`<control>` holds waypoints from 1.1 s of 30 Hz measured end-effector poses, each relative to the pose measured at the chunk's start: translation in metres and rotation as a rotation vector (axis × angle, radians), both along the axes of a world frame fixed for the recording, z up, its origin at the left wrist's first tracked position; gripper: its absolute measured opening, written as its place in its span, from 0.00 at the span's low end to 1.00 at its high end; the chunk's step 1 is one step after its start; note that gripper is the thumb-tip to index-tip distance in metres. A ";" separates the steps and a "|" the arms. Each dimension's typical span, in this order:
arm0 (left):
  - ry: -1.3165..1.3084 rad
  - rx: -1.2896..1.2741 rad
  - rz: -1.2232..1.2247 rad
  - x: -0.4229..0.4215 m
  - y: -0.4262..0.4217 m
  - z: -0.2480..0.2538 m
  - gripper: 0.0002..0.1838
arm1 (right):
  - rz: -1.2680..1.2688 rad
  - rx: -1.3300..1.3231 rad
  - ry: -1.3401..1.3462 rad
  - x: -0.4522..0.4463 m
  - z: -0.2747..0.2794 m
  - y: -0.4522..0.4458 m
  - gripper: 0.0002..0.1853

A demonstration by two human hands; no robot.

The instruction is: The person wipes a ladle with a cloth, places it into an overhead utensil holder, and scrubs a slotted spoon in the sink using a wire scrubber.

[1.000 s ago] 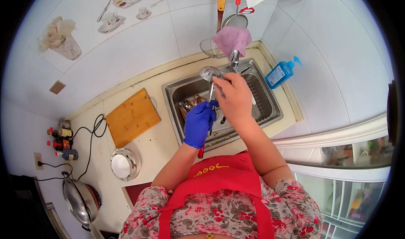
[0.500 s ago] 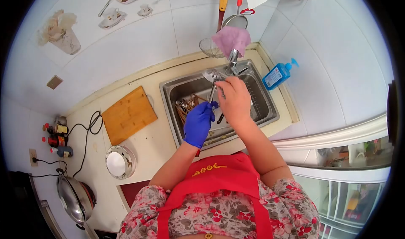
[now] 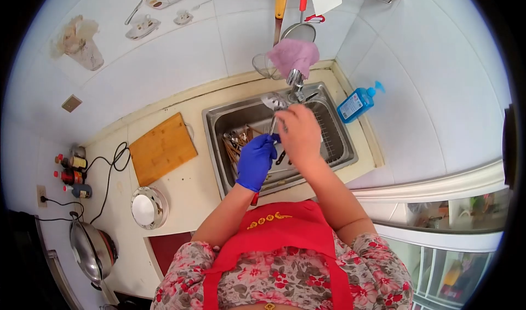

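Note:
My left hand (image 3: 256, 162), in a blue glove, is closed round the shaft of a metal slotted spoon (image 3: 274, 101) with a red handle end. The spoon's head points up toward the faucet (image 3: 296, 86). Bare, my right hand (image 3: 299, 133) is at the spoon just below its head, fingers bent together; what the fingertips hold is too small to tell. Both hands are above the steel sink (image 3: 211, 140). Inside the sink, chopsticks and cutlery (image 3: 234, 141) lie at the left, and a wire rack (image 3: 330, 137) is at the right. A pink cloth (image 3: 294, 57) drapes over the faucet.
A blue soap bottle (image 3: 355, 105) stands right of the sink. To the left are a wooden cutting board (image 3: 163, 149), stacked bowls (image 3: 149, 208), a black cord (image 3: 109, 176), sauce bottles (image 3: 71, 176) and a metal pan (image 3: 90, 250). A strainer (image 3: 298, 33) hangs behind the faucet.
The whole view has shifted slightly, so the sink and counter appear a little further left. My right hand has moved slightly about the spoon's neck, while my left hand keeps its grip.

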State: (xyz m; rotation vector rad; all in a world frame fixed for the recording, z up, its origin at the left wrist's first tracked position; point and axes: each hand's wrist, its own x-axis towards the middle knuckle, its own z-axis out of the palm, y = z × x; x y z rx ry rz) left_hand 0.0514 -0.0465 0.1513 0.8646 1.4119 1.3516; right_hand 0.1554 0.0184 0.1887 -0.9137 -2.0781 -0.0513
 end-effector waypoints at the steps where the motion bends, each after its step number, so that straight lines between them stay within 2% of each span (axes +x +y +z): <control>1: 0.019 0.015 0.014 0.004 0.001 0.008 0.10 | 0.005 -0.023 0.043 0.001 0.000 0.006 0.13; 4: 0.055 0.090 0.054 0.008 0.010 0.004 0.10 | 0.019 -0.075 0.060 0.008 0.002 -0.002 0.12; 6: -0.057 -0.014 -0.041 0.006 0.013 0.004 0.09 | 0.102 -0.175 0.048 0.016 0.004 -0.004 0.10; 8: -0.137 -0.025 -0.004 0.014 0.010 0.010 0.09 | 0.088 -0.216 0.051 0.030 0.009 0.001 0.09; 10: -0.210 0.004 -0.070 0.017 0.012 0.018 0.10 | 0.058 -0.279 0.209 0.041 0.016 0.009 0.08; 20: -0.209 0.013 -0.054 0.034 0.021 0.031 0.11 | 0.056 -0.300 0.399 0.050 0.024 0.029 0.08; 30: -0.197 0.016 -0.054 0.041 0.024 0.028 0.11 | 0.044 -0.233 0.427 0.042 0.008 0.056 0.06; 33: -0.208 0.040 -0.020 0.041 0.026 0.024 0.11 | 0.133 -0.182 0.405 0.039 0.008 0.048 0.06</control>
